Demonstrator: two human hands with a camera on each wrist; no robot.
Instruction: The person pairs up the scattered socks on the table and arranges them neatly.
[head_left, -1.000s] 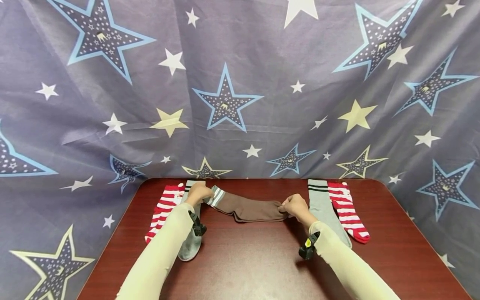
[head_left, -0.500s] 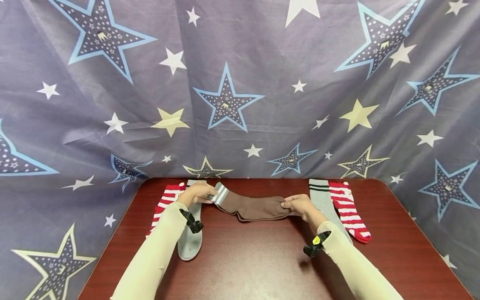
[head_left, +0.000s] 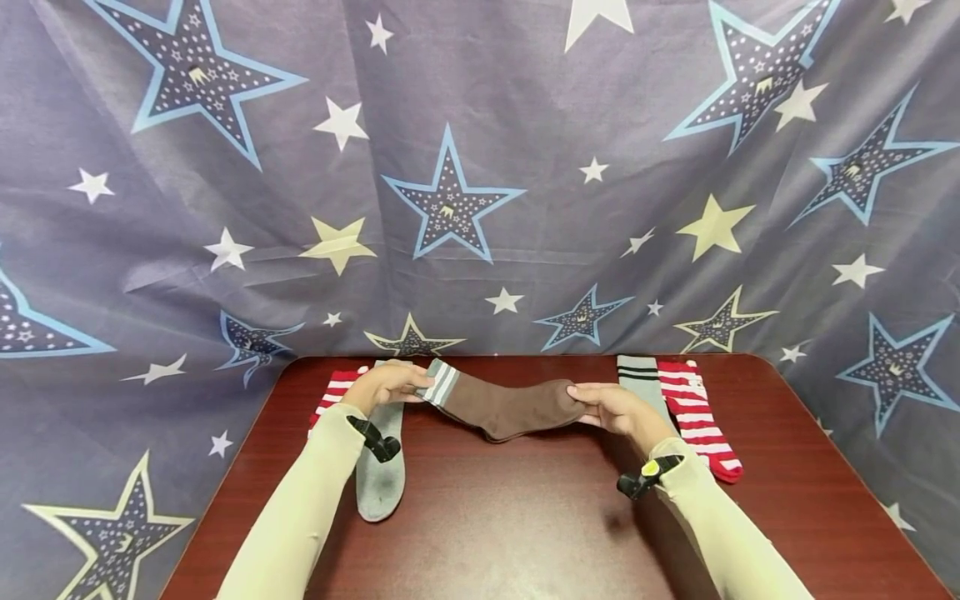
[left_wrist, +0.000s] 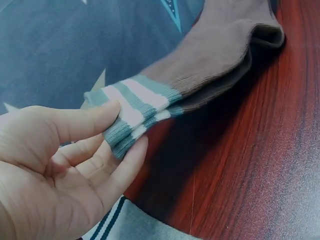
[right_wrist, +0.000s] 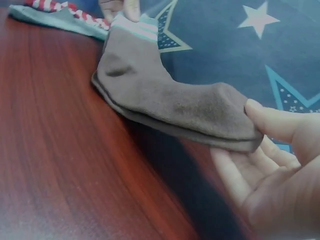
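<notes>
Brown socks (head_left: 502, 408), two layered together: held between both hands near the far side of the desk (head_left: 480, 525), stretched crosswise, dark shadow on the desk below. Whether the heel touches the wood cannot be told.

Left hand (head_left: 386, 387): pinches the grey-and-white striped cuff end, thumb on top, fingers beneath. Right hand (head_left: 613, 408): pinches the toe end the same way, thumb above, fingers under.

Change against 1.0 s ago: the toe end sits higher, so the foot part now slopes up from the heel toward the right hand; earlier its lower edge ran nearly level. The right hand has shifted outward and turned to reach in from the side, where it formerly gripped from above. The left hand has moved slightly outward and likewise grips more from the side.

Unmoved: left grey sock (head_left: 380, 487) and left red-and-white sock (head_left: 337, 387), side by side; right grey sock (head_left: 640, 383) and right red-and-white sock (head_left: 690, 408), also side by side. The left sleeve (head_left: 288, 508) now hides more of the left striped sock; the right forearm and hand cover the right grey sock's lower part, visible before.
</notes>
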